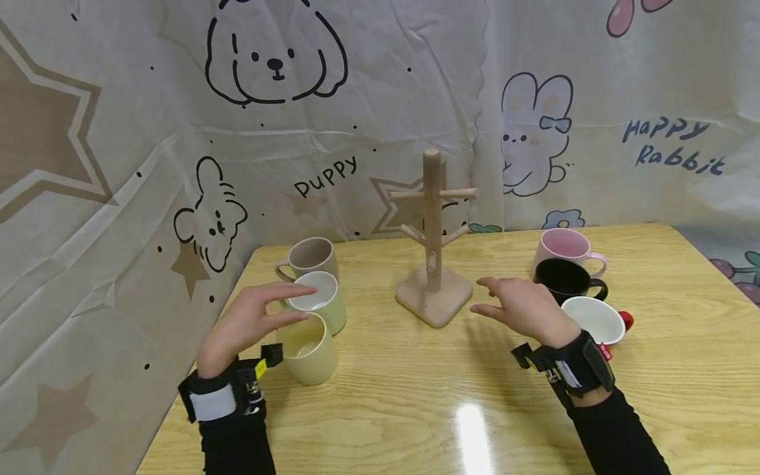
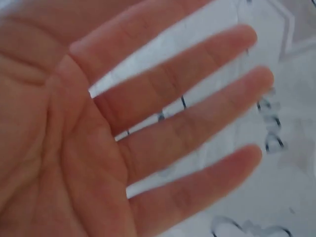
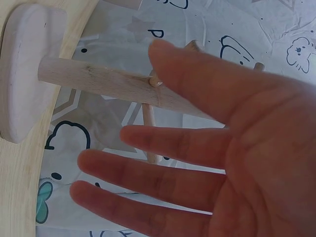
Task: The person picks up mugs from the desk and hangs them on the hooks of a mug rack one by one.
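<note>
My left hand [image 1: 252, 320] hovers over the mugs at the left, fingers extended and holding nothing. Below and beside it are a yellow mug [image 1: 311, 359] in front, a pale green mug [image 1: 334, 311] behind that, and a taupe mug [image 1: 313, 256] at the back. Between my hands stands a wooden mug tree [image 1: 432, 231] with bare pegs on a square base. My right hand [image 1: 528, 307] is in the air just right of that base, thumb and fingers spread, holding nothing. In the right wrist view its fingers [image 3: 148, 177] show straight in front of the mug tree.
At the right stand a pink mug [image 1: 564, 244], a black mug [image 1: 561, 280] and a white mug [image 1: 594, 320] with a red handle, in a row close to my right wrist. A printed cloth [image 1: 386, 79] hangs behind and left of the wooden table [image 1: 392, 409].
</note>
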A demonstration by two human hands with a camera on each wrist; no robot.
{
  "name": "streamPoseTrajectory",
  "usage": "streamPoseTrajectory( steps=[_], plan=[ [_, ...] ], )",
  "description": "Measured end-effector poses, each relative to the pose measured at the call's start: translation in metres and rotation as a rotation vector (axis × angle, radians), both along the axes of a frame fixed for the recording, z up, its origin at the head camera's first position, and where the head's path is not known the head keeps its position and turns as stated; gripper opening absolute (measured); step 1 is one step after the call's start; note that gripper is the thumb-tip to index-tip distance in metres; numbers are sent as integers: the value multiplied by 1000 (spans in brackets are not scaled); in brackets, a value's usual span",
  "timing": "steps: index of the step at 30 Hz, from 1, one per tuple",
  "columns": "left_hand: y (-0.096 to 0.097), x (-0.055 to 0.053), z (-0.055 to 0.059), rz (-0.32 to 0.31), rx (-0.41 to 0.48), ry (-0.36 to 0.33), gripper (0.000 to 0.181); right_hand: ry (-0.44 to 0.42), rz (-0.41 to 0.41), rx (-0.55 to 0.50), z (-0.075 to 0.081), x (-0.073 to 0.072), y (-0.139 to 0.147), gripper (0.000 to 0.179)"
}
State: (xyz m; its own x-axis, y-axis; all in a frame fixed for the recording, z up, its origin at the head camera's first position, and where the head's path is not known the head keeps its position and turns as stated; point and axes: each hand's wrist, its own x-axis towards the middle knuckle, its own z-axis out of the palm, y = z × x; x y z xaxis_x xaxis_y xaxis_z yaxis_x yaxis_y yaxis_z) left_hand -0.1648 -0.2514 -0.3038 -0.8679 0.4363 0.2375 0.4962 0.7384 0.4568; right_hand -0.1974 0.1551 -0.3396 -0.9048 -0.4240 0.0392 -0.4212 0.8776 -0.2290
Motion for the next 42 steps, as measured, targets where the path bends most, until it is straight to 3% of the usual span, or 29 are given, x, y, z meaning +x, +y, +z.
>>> streamPoseTrajectory(
  steps=[5,9,16,21,32,42],
  plan=[
    [-62,-8,-19,-12,208,-212,48,-1,3,3,1,1,3,51],
    [-89,-20,-40,-26,277,-330,53,-14,8,-8,1,2,5,50],
    [-89,-39,-64,28,234,-450,53,-29,31,4,-5,1,3,51],
    [-87,-46,-76,42,209,-494,45,-39,47,10,-8,0,0,50],
    [-83,-46,-79,104,198,-476,28,-39,64,25,-8,0,-5,50],
    [-80,-40,-66,-7,134,-496,22,-42,70,21,-8,0,-4,50]
  ],
)
